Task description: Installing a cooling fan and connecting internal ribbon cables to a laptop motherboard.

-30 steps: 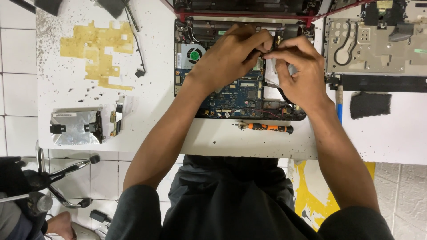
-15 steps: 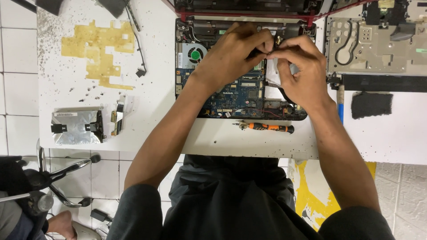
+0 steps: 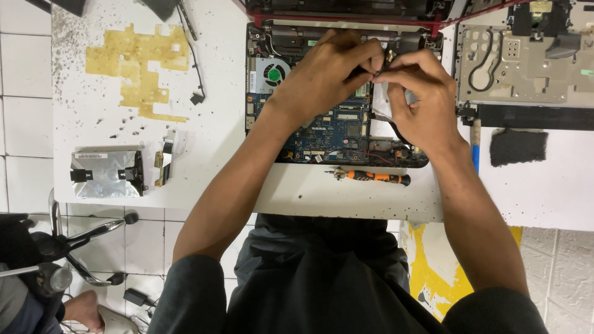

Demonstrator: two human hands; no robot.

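Both hands have barely shifted since the earlier frames, staying bunched together over the far part of the opened laptop base (image 3: 337, 133), which lies on the white table (image 3: 210, 130) with its blue circuit board bared and a round cooling fan (image 3: 272, 74) at its far left corner. To the right of it, just beside it on the same table, sits a grey metal laptop chassis (image 3: 526, 68) with a black foam pad (image 3: 518, 146) nearer the table's edge. At the left end of the table lies a silver drive in its bracket (image 3: 106, 173), and farther away a patch of yellow residue (image 3: 139, 68) stains the surface. A thin black cable (image 3: 195, 62) trails beside that stain. The left hand (image 3: 328, 77) reaches in from the near left, fingers curled tight and pinching a small dark part (image 3: 378, 69) at the far edge of the board. The right hand (image 3: 421, 102) meets it from the right, thumb and forefinger closed on the same small part, their tips almost touching the left hand's. What exactly that part is cannot be told. Near the table edge, just in front of the laptop base, an orange-and-black screwdriver (image 3: 374, 177) lies flat, untouched.
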